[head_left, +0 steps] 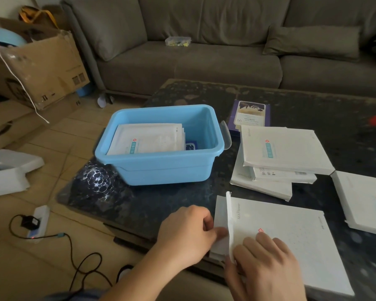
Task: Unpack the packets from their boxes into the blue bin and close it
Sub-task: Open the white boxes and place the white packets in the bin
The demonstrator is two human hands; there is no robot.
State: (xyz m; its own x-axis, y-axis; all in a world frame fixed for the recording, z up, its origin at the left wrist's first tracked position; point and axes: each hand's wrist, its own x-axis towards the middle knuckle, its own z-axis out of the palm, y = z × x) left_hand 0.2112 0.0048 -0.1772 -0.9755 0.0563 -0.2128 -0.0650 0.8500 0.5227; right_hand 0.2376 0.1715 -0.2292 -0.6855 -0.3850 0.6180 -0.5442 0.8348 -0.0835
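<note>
**Two hands on one white box, lower centre of frame**

Two hands work the nearest white box [291, 242], which lies flat on the dark table [161, 205] at the lower right of the frame. Its end flap [229, 216] stands upright along the left edge. The left hand [187, 233] has its fingers curled at that open end, pinching the white material exposed there. The right hand [267, 263] lies on top of the box, fingers fairly straight, pressing it down near the flap.

The blue bin [161, 168] sits above the hands at centre frame, uncovered, with a clear latch [226, 135] on its right end. White packets [148, 137] are stacked inside toward the left, and a dark blue packet [191, 146] shows at their right.

Right of the bin, a stack of white boxes [282, 153] lies skewed, layers offset. Behind it rests a purple box [251, 115]. Another white box [363, 203] lies at the right edge of the frame.

Across the top runs a brown sofa [204, 51]. Cardboard cartons [37, 61] occupy the upper left. A power strip [38, 221] lies on the tiled floor at lower left.
</note>
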